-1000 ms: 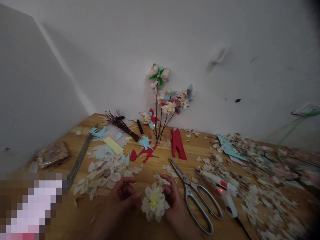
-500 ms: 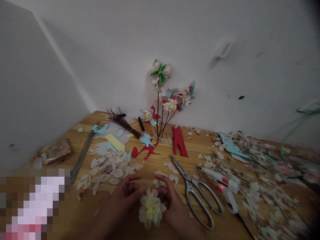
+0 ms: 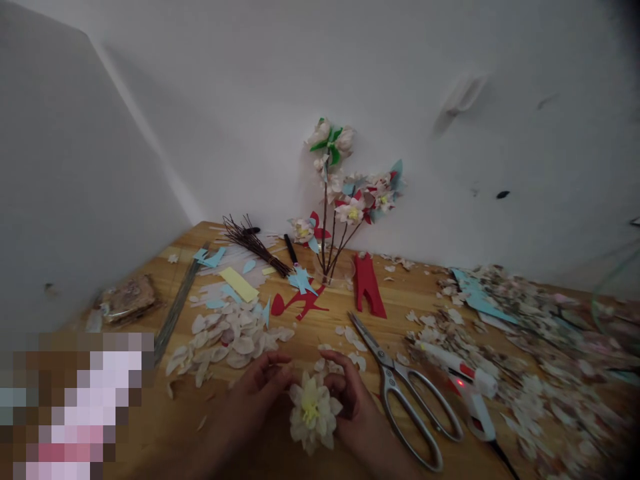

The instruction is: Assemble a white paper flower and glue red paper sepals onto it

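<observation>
Low in the middle of the head view, a handmade flower (image 3: 314, 412) with whitish translucent petals and a yellow centre faces me. My left hand (image 3: 263, 390) curls at its upper left edge, with thumb and forefinger close to the petals. From the right, my right hand (image 3: 357, 413) has its bent fingers against the flower; the petals hide the grip behind. Beside the right hand lie large metal scissors (image 3: 385, 363), blades pointing away from me. Loose pale petals (image 3: 233, 333) are heaped beyond the left hand.
A white glue gun (image 3: 473, 390) with a lit red light lies right of the scissors. Behind stand flower stems (image 3: 325, 220). Dark twigs (image 3: 255, 247), red paper (image 3: 367, 287), blue paper (image 3: 483, 300), wires (image 3: 177, 300) and a wrapped packet (image 3: 129, 298) lie about.
The whole view has shifted slightly, so everything sits a little further right. Both hands stay at the flower with nearly the same pose.
</observation>
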`<state>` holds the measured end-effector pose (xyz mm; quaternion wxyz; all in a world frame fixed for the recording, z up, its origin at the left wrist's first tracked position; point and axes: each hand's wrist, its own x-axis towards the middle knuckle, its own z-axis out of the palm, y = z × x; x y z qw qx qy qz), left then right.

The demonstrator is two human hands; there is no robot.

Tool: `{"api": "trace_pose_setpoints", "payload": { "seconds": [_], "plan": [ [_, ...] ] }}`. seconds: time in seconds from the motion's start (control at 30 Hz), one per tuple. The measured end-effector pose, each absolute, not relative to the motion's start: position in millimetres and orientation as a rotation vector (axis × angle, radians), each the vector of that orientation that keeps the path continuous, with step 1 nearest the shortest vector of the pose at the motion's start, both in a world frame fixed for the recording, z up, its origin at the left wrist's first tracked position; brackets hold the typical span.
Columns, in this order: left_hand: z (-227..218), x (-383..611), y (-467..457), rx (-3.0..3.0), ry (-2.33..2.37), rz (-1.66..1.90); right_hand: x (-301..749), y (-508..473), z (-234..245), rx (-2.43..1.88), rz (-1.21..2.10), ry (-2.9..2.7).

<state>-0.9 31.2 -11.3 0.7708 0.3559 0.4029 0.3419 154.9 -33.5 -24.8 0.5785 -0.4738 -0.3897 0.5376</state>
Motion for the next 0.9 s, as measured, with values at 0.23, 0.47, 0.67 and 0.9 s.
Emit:
{"api": "trace_pose_setpoints", "payload": {
  "seconds": [0.23,0.47,0.67,0.9],
  "plan": [
    [-8.9,-1.0,26.6,0.81,0.829,0.707,155.1,-34.4,-22.3,-1.116,1.267,-0.954],
    [-7.8,-4.1,31.7,0.82,0.914,0.789,162.0,-35.8,-15.5,-0.909,1.266,-0.955],
    [-3.8,-3.9,33.4,0.846,0.963,0.768,155.0,-33.9,-18.2,-1.056,1.116,-0.836],
    [-6.1,-1.3,31.4,0.798,0.992,0.744,159.9,-28.0,-22.8,-1.058,1.192,-0.745]
  ]
}}
